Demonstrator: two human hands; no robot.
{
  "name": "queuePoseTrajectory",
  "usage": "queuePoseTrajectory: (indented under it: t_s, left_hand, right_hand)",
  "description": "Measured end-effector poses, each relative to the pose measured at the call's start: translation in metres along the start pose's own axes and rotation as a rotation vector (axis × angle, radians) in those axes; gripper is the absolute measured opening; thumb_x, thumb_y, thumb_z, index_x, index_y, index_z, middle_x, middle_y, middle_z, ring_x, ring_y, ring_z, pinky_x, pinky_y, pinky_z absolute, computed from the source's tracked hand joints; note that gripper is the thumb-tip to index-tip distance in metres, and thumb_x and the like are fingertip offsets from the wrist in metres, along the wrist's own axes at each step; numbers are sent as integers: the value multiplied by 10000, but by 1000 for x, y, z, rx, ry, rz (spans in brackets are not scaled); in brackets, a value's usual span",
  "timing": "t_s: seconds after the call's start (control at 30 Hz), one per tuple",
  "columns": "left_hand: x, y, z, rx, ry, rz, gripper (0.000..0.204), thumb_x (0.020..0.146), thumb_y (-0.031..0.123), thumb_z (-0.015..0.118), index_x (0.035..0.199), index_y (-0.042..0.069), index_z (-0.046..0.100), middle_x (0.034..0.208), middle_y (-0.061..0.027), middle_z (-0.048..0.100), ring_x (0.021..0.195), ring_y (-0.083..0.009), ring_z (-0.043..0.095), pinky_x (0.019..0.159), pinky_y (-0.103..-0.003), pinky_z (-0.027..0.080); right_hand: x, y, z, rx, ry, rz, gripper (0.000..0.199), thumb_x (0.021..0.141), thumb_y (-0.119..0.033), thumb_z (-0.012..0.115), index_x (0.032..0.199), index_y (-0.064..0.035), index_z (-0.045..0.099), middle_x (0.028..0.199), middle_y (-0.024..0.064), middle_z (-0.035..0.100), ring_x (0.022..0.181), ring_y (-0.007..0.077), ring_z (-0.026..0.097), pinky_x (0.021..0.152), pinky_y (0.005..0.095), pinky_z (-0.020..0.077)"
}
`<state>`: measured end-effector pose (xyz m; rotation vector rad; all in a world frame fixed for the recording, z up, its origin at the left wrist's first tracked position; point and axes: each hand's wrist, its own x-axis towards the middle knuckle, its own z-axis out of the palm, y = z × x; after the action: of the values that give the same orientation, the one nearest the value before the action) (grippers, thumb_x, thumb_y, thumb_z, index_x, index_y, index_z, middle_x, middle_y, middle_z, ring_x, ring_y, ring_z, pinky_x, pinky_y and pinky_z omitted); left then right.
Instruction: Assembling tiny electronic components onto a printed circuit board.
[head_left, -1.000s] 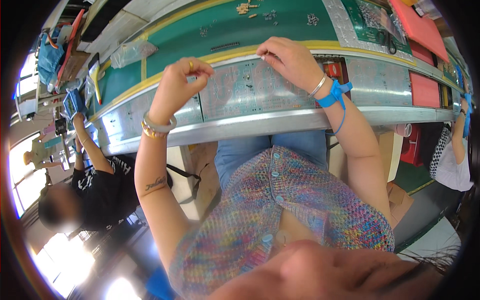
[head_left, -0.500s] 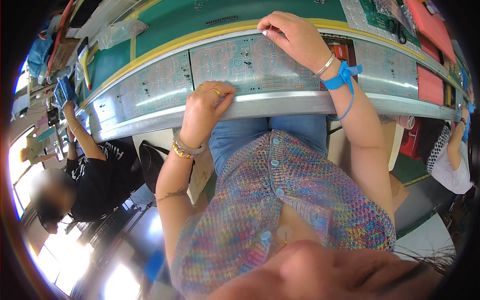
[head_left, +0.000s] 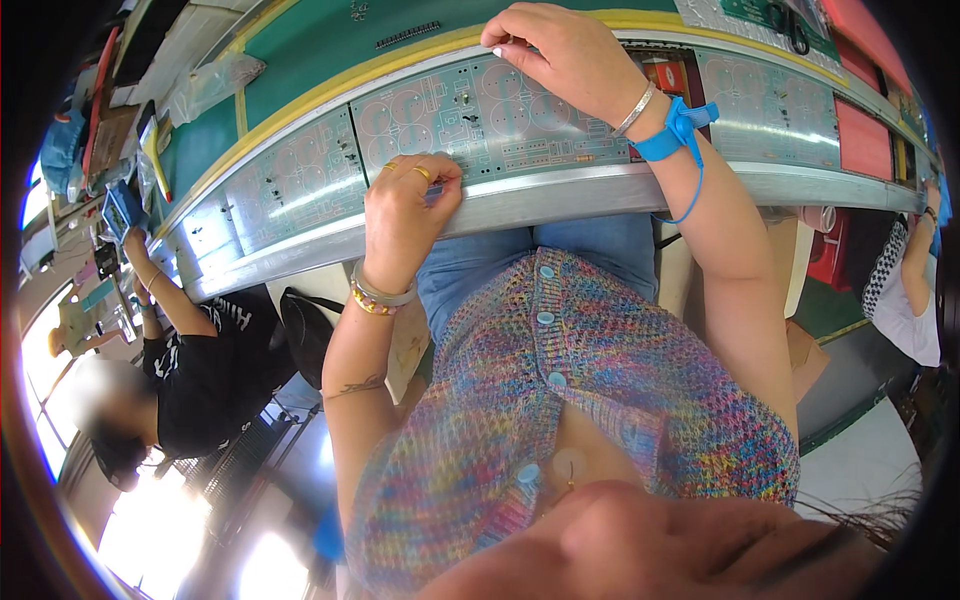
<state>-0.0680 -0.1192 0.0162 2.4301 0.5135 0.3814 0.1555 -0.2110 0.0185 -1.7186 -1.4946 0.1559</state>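
In front of me a printed circuit board [head_left: 470, 125], with circle outlines and a few small parts on it, lies in a metal rail [head_left: 570, 187]. My left hand [head_left: 408, 215] rests at the board's near left edge, fingers curled in and thumb against them. Whatever those fingers hold, if anything, is hidden. Over the far edge of the same board hovers my right hand [head_left: 570, 65], thumb and forefinger pinched together; a thing between them is too small to name. A blue wrist strap [head_left: 672, 140] with a cord circles my right wrist.
More boards sit in the rail, one on the left [head_left: 300, 180] and one on the right [head_left: 765, 110]. Beyond is a green mat [head_left: 320, 45] with a black strip of parts [head_left: 408, 35] and a plastic bag [head_left: 215, 85]. A co-worker [head_left: 205, 385] sits at left, another [head_left: 905, 290] at right.
The whole bench has shifted slightly left in view. My left hand sits a little further right along the board's near edge; my right hand keeps its pinch over the far edge.
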Motion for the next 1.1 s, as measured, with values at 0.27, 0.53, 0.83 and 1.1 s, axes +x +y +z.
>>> queuePoseTrajectory:
  t_s: [0.27, 0.53, 0.83, 1.1]
  left_hand:
    - [7, 2, -3, 132, -45, 141, 95, 677, 3, 676, 749, 49, 635, 792, -66, 650, 768, -258, 604, 696, -346, 490]
    - [12, 2, -8, 157, -144, 225, 152, 681, 7, 670, 824, 58, 661, 843, -75, 632, 802, -268, 585, 716, -361, 488]
    - [-11, -26, -48, 154, 54, 44, 218, 786, 69, 656, 1003, 46, 667, 1039, -103, 635, 962, -295, 583, 822, -378, 475]
    - [-68, -85, -64, 577, 200, -297, 442, 922, 273, 550, 1245, -29, 531, 1348, -156, 487, 1313, -376, 354, 1047, -428, 324]
  right_hand:
    - [0, 3, 1, -5, 1, -7, 96, 847, -153, 586, 893, -69, 578, 845, 96, 603, 802, 291, 593, 688, 373, 481]
    - [1, 2, 0, -8, -13, -40, 110, 827, -138, 600, 917, -75, 604, 843, 96, 603, 805, 294, 593, 682, 375, 478]
    - [-16, -14, 23, 104, -69, -65, 115, 826, -91, 615, 937, -69, 602, 851, 72, 621, 795, 257, 601, 702, 327, 483]
    - [-35, -46, 53, 168, -314, 4, 72, 828, -136, 601, 864, -93, 557, 819, 56, 608, 800, 278, 588, 678, 387, 473]
